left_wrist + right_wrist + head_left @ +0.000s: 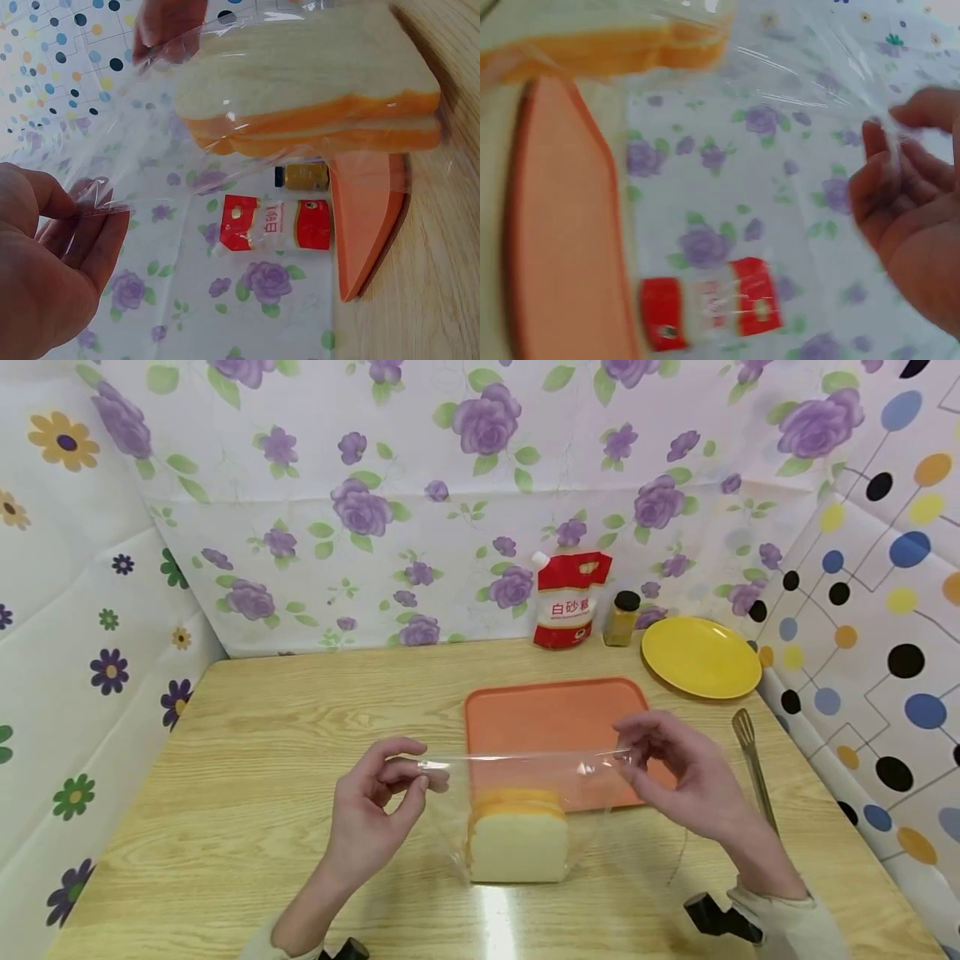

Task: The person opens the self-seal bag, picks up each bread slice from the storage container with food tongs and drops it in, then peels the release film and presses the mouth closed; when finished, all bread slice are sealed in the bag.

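Observation:
A clear plastic bag (510, 768) is stretched wide between my two hands, with slices of bread (519, 847) standing inside its lower part. My left hand (382, 802) pinches the bag's upper left corner between thumb and fingers; the left wrist view shows the film (97, 199) across those fingers. On the other side, my right hand (678, 772) grips the upper right corner, its curled fingers around the film in the right wrist view. The bread has pale faces and orange-brown crust (315, 127). Behind the bag lies an orange tray (555, 710), partly seen through the plastic.
A red and white pouch (566, 602) and a small jar with a black lid (622, 620) stand at the back wall. Right of them is a yellow plate (701, 656). A slotted spatula (753, 760) lies along the right side of the wooden table (300, 718).

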The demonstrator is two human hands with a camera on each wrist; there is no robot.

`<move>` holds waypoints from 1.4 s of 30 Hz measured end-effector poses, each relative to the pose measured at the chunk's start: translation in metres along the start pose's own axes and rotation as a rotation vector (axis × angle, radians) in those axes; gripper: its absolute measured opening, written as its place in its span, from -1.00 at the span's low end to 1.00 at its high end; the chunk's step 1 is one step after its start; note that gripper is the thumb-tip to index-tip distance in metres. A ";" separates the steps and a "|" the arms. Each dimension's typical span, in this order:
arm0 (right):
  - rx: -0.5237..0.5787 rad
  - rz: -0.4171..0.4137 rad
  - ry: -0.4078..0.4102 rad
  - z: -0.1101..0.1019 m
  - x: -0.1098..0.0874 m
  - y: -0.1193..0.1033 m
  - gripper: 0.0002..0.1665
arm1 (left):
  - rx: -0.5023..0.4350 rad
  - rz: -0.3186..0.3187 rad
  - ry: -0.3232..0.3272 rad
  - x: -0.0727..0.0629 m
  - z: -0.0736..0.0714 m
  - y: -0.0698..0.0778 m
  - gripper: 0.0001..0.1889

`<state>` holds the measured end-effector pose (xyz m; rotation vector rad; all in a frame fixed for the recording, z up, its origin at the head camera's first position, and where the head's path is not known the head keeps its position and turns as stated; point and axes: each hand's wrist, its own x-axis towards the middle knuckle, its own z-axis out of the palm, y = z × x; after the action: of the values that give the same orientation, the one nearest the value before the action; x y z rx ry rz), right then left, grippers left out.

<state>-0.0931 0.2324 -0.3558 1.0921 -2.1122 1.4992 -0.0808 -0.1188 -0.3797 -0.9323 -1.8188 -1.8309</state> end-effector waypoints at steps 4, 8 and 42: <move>-0.340 -0.054 -0.059 0.014 0.031 -0.021 -0.50 | 0.024 0.034 0.001 -0.002 0.000 0.000 -0.61; -0.532 -0.048 -0.238 0.055 0.069 -0.045 -0.52 | 0.030 0.048 0.006 -0.005 0.001 0.001 -0.61; -0.551 0.134 -0.464 0.057 0.070 -0.054 -0.80 | 0.056 0.028 -0.063 -0.006 0.009 0.002 -0.74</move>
<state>-0.0899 0.1446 -0.2976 1.1668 -2.7224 0.6535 -0.0740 -0.1113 -0.3827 -0.9996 -1.8752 -1.7433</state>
